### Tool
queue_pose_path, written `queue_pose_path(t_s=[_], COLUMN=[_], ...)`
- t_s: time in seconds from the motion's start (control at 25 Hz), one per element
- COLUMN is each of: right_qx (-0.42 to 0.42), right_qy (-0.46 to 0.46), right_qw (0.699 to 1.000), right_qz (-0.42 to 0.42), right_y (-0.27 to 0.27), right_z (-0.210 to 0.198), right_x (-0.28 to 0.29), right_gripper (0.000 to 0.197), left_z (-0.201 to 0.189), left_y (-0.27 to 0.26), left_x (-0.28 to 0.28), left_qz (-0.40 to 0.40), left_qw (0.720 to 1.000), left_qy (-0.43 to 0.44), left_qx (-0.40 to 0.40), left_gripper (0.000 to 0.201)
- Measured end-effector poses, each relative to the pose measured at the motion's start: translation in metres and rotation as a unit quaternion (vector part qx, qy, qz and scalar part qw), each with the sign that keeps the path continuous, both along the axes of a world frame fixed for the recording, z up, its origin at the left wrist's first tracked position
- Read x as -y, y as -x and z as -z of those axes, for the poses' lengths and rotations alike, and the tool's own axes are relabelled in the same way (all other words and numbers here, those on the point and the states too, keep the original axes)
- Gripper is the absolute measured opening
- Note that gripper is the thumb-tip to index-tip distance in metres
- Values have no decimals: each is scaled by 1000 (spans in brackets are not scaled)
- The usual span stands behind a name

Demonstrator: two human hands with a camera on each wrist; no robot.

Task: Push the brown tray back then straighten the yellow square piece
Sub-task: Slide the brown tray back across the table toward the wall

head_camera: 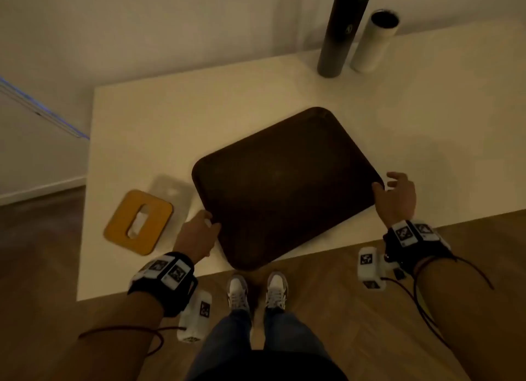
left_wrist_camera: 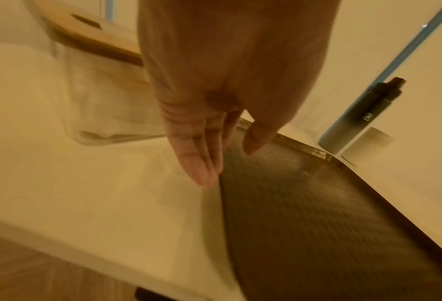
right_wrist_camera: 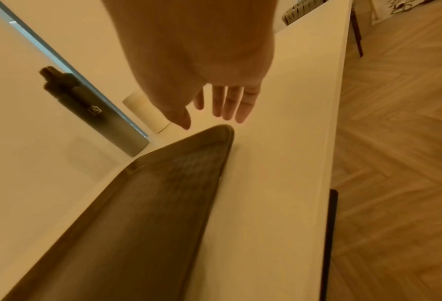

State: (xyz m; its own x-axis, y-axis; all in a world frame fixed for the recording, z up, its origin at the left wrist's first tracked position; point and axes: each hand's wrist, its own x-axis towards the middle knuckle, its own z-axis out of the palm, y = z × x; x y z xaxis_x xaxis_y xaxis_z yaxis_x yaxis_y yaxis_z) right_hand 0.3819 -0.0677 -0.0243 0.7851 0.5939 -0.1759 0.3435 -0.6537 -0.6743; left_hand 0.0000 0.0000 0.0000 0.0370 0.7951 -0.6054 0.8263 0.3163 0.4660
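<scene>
Head view: brown tray [head_camera: 284, 187] lies crooked on white table [head_camera: 170, 119], near corner sticking over front edge. Left hand [head_camera: 199, 235] at tray's left edge, thumb on top, fingers straight. Right hand [head_camera: 397, 198] at right corner, fingers loose. Yellow square piece [head_camera: 138, 222] lies tilted left of tray

Left wrist view: straight fingers [left_wrist_camera: 196, 158] touch tray rim [left_wrist_camera: 305, 148]

Right wrist view: fingers [right_wrist_camera: 230, 103] spread, above tray corner [right_wrist_camera: 220, 132]

The tall dark bottle [head_camera: 343, 30] is cut off by the head view's top edge. The clear piece [left_wrist_camera: 106, 106] is smeared by blur in the left wrist view, where the yellow square piece [left_wrist_camera: 91, 34] is partly hidden behind the left hand [left_wrist_camera: 227, 81]. Contact between the right hand [right_wrist_camera: 202, 71] and the brown tray [right_wrist_camera: 137, 213] cannot be told.
</scene>
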Motion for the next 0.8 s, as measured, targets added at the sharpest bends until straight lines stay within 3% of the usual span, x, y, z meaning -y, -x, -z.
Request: queue_pose_path(t_s=[0.12, 0.24, 0.56, 0.8], right_qx=[7, -17, -42, -67], right_qy=[60, 79, 67, 49], right_qw=[998, 996, 997, 996], right_qz=[-34, -41, 2, 39], right_y=[-15, -19, -19, -6], right_z=[5, 5, 9, 19], right_x=[-11, -16, -15, -24], right_gripper=[42, 36, 29, 23], left_z=[5, 7, 12, 23], left_y=[-9, -7, -27, -21], left_x=[-11, -15, -67, -152], left_qz=[-36, -70, -95, -85], left_qw=[999, 997, 991, 989], left_qy=[-8, -25, -90, -83], left_qx=[-13, -28, -32, -84], left_gripper=[43, 38, 63, 47])
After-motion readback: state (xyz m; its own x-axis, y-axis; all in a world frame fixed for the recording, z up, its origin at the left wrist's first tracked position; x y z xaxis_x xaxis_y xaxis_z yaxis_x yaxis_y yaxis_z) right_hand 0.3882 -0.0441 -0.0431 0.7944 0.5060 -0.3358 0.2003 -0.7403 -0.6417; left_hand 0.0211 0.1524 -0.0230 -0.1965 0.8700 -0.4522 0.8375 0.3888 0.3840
